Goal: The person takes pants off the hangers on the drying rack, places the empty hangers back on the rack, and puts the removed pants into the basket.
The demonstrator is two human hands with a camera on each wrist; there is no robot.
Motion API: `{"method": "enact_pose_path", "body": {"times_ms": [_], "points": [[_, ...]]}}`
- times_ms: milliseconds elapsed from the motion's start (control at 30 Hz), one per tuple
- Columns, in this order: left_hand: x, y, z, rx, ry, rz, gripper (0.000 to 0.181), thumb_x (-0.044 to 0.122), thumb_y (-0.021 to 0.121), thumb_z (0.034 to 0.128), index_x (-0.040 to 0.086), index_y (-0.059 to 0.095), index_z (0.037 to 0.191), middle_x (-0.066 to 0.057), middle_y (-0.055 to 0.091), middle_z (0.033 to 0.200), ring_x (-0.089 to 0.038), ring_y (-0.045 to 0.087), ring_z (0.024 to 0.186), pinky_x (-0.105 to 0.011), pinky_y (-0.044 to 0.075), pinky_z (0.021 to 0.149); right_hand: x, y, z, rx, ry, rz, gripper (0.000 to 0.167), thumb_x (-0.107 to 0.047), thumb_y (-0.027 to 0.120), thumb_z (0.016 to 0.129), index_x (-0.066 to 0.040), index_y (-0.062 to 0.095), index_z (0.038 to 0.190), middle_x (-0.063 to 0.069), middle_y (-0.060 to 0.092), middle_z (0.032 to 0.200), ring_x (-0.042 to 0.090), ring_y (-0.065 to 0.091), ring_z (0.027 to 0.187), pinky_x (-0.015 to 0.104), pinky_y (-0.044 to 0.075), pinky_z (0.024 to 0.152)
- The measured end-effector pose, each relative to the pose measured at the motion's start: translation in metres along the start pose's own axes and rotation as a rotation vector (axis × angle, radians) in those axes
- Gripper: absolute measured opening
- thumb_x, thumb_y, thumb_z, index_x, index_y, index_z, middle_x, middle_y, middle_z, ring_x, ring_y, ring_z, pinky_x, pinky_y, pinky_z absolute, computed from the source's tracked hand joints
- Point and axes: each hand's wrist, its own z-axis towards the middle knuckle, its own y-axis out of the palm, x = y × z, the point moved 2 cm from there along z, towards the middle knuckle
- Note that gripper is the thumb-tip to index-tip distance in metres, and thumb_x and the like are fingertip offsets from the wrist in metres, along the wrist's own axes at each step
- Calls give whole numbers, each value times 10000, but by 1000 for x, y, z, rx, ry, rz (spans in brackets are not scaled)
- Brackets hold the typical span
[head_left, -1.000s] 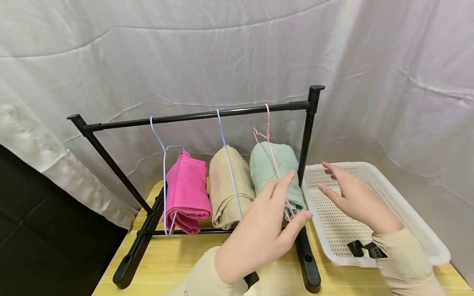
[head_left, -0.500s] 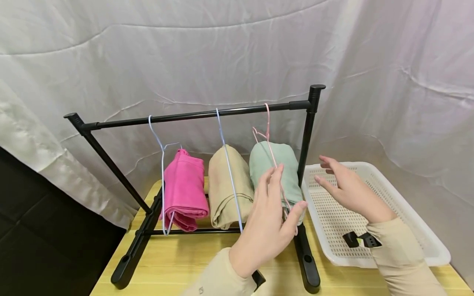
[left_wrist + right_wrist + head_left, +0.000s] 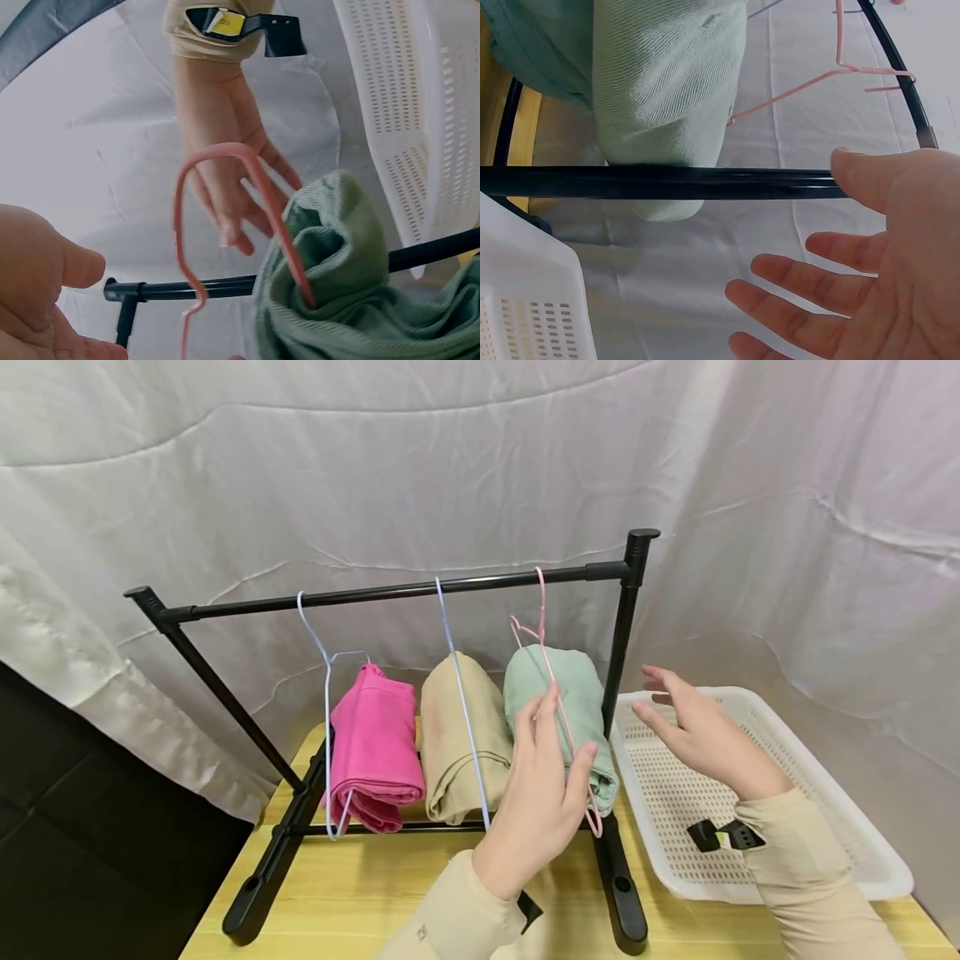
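Observation:
My left hand [image 3: 532, 793] is in front of the rolled pale green garment [image 3: 562, 693], fingers straight and thumb apart. That garment hangs over a pink hanger [image 3: 542, 610]. In the left wrist view the hanger's rounded end [image 3: 225, 150] sticks out from the green cloth [image 3: 330, 247], with nothing gripped by the thumb; I cannot tell whether a fingertip touches the cloth. My right hand [image 3: 705, 735] hovers above the basket, right of the rack, its fingers spread and holding nothing in the right wrist view. A beige garment [image 3: 465, 735] and a bright pink one [image 3: 375, 743] hang on blue hangers.
The black rack [image 3: 360, 593] stands on a wooden table [image 3: 375, 893], its right post [image 3: 619, 635] between my hands. A white perforated basket [image 3: 847, 827] sits at its right. Pale curtains [image 3: 375, 468] hang close behind.
My left hand has shifted slightly left and upward, so the pink hanger's lower end shows beside it. The right hand has drifted a little left and up. The garments hang nearly as before.

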Motion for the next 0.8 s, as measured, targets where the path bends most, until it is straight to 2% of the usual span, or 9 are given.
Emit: {"method": "enact_pose_path", "body": {"times_ms": [200, 333, 433, 600, 700, 800], "points": [[-7, 3, 3, -11, -82, -103, 727, 303, 490, 1151, 89, 94, 1722, -185, 324, 1638, -274, 556, 1335, -472, 492, 1177, -1, -1, 6, 21, 3, 35, 669, -368, 476, 1160, 41, 273, 1650, 366, 511, 1537, 568, 532, 1397, 737, 458, 1095], [-11, 2, 4, -23, -124, -140, 751, 342, 496, 1150, 106, 74, 1725, -212, 329, 1646, -329, 510, 1435, -527, 450, 1213, -1, -1, 10, 27, 4, 48, 671, -384, 466, 1162, 28, 271, 1655, 361, 512, 1540, 557, 536, 1402, 731, 459, 1100], [-14, 1, 5, -24, -144, -146, 755, 371, 493, 1150, 93, 86, 1722, -225, 366, 1628, -347, 500, 1449, -534, 464, 1198, -1, 0, 12, 28, 0, 58, 661, -380, 460, 1164, 19, 271, 1656, 359, 516, 1536, 552, 543, 1398, 726, 464, 1099], [-20, 2, 9, -28, -186, -223, 763, 351, 535, 1137, 93, 114, 1718, -187, 458, 1564, -305, 565, 1357, -390, 587, 1044, 0, 1, 17, 37, -7, 78, 635, -363, 454, 1166, 8, 284, 1652, 350, 539, 1519, 547, 561, 1382, 714, 472, 1100], [-24, 4, 13, -32, -202, -266, 778, 301, 591, 1116, 77, 143, 1711, -174, 542, 1487, -289, 614, 1311, -301, 611, 974, 1, 2, 19, 40, -3, 97, 627, -366, 447, 1168, -1, 288, 1652, 345, 548, 1512, 551, 574, 1366, 711, 474, 1100], [-27, 6, 15, -26, -199, -278, 776, 259, 632, 1097, 45, 187, 1696, -186, 630, 1364, -276, 682, 1222, -268, 621, 922, 0, 2, 21, 37, 1, 116, 628, -377, 442, 1168, -16, 286, 1657, 336, 550, 1514, 551, 583, 1355, 708, 474, 1105]]}}
